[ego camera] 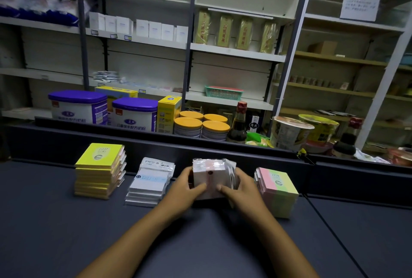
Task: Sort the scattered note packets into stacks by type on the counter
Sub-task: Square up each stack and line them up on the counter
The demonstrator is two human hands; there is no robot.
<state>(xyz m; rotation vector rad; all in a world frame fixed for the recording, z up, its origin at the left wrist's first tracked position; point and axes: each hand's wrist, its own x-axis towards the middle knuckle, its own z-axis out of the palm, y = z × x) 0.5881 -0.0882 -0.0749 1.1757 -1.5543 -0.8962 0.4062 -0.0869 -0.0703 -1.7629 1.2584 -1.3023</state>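
Dark counter point(66, 233) carries four note-packet stacks. Left hand point(185, 185) and right hand point(242, 188) grip the white-pink stack point(209, 177) from either side, fingers curled round it. Pastel stack point(277, 191) sits just right of it, white stack point(150, 183) just left, yellow stack point(99, 170) farther left. Purple-lidded tins point(78, 106) stand beyond it, behind the ledge.

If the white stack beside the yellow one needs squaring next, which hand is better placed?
Left, probably. The left hand grips the left side of the middle stack, right beside the white stack. The right hand grips the far side and would have to cross over.
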